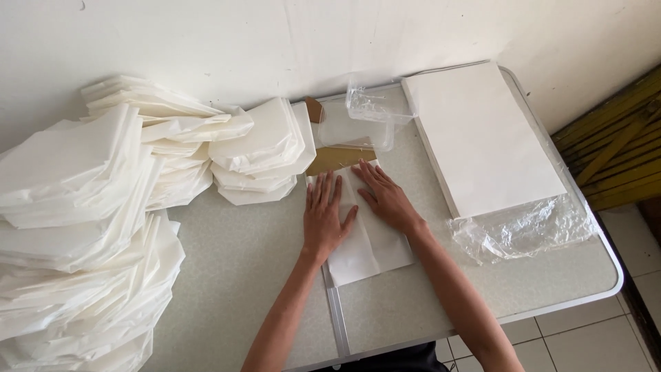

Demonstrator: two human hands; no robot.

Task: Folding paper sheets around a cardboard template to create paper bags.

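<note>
A white paper sheet (pixel 372 251) lies folded on the grey table (pixel 234 269), just in front of me. My left hand (pixel 326 215) lies flat on its left half, fingers spread. Pressing the upper right part of the sheet is my right hand (pixel 385 196), also flat, fingers pointing up and to the left. Neither hand grips anything. A brown cardboard piece (pixel 337 157) lies just beyond the fingertips, with a clear plastic box (pixel 368 117) behind it.
A tall stack of flat white sheets (pixel 482 138) lies at the right on crumpled clear plastic wrap (pixel 523 231). Heaps of folded white paper (pixel 82 227) fill the left side, and a smaller pile (pixel 265 155) sits by the wall. The table's metal rim (pixel 606 289) runs at the right.
</note>
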